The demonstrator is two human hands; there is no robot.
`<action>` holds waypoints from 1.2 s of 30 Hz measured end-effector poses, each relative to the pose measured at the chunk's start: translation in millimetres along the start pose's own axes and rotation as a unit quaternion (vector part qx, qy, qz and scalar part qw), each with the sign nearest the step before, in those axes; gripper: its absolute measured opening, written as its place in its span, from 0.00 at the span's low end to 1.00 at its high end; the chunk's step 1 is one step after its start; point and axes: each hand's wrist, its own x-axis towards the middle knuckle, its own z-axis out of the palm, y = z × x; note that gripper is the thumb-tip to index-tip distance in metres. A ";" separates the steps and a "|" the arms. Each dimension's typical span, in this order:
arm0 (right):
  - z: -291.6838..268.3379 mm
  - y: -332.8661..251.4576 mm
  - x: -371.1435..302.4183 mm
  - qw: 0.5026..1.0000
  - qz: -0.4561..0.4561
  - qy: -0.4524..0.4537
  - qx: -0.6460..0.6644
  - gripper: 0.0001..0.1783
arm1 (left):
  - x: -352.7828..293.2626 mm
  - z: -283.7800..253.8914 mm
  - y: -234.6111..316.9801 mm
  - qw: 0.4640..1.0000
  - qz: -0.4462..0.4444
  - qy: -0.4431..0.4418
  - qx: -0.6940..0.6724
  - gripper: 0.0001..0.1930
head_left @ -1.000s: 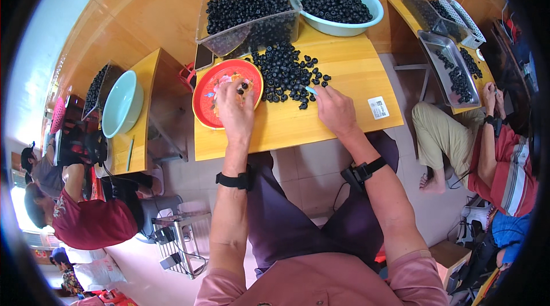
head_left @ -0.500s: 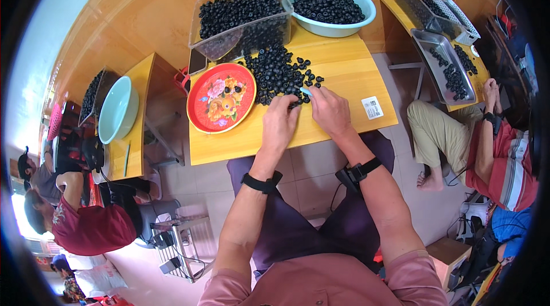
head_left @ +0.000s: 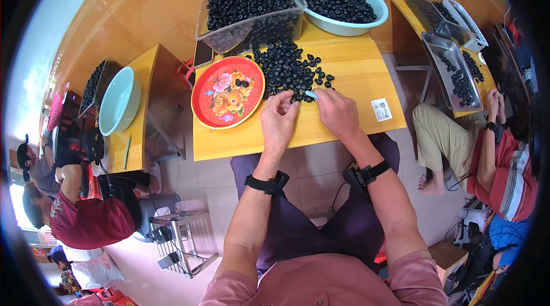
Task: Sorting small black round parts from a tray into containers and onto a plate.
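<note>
At the near edge of a heap of small black ring-shaped parts (head_left: 281,68), my left hand (head_left: 277,120) is closed, thumb and fingers pinched together. What it pinches, if anything, is hidden; a black part lies right by its fingertips. My right hand (head_left: 339,114) grips a slim light blue tool (head_left: 311,94), whose tip points left toward the left fingertips. Only the tool's front end shows, so its exact kind cannot be told. Left of the heap sits a round red flowered tray (head_left: 206,99) with a couple of black parts on it.
Behind the heap stand a clear plastic bin (head_left: 252,28) and a pale blue basin (head_left: 375,11), both filled with black parts. A phone (head_left: 203,53) lies beside the bin, and a white label (head_left: 381,109) at the table's right. People sit at side tables on both sides.
The view has shifted slightly, so the table appears a little further right and higher. My hands stay close together at the heap's edge, the blue tool still in the right one.
</note>
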 end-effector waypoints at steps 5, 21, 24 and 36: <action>-0.7 -1.3 -1.9 0.998 -0.051 0.007 0.030 0.08 | 0.1 1.7 0.8 0.999 -0.019 -0.013 -0.022 0.16; -1.2 -2.0 -1.4 0.998 -0.057 -0.014 0.029 0.09 | 0.7 1.5 1.3 0.999 -0.009 -0.027 -0.027 0.17; -1.6 -3.4 -0.8 0.998 -0.057 -0.012 0.038 0.10 | 1.1 0.6 -3.9 0.998 -0.016 -0.033 -0.058 0.17; -2.6 -1.6 -1.7 0.998 -0.044 -0.013 0.031 0.12 | 1.1 -2.0 -0.8 0.993 -0.036 -0.039 -0.106 0.17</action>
